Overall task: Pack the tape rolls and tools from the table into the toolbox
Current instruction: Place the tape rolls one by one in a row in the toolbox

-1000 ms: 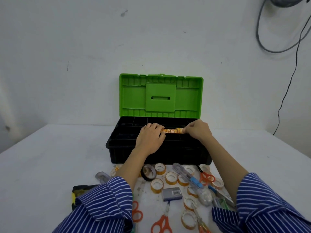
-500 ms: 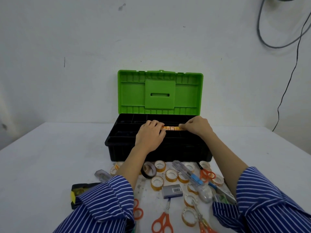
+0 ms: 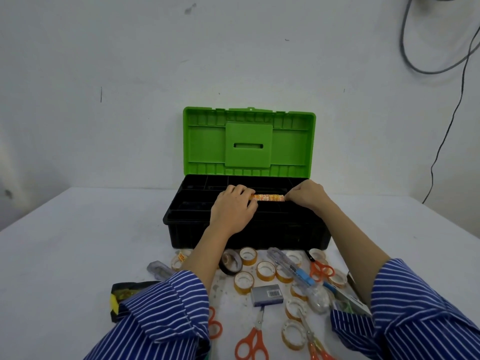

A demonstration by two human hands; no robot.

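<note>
1. Gripping either end of an orange printed stack of small tape rolls [image 3: 268,197], the left hand [image 3: 233,210] and right hand [image 3: 307,194] hold it lying level over the black tray of the open toolbox [image 3: 246,229]; curled fingers hide both ends.
2. Print on the stack is too small to read.
3. Loose tape rolls [image 3: 265,270], a black tape roll [image 3: 231,261] and orange scissors [image 3: 252,342] lie on the white table [image 3: 65,255] in front of the box, partly covered by striped sleeves [image 3: 166,313].
4. A grey box [image 3: 267,294] bears a barcode, unreadable.
5. Scissors at the bottom edge are cut off.
</note>
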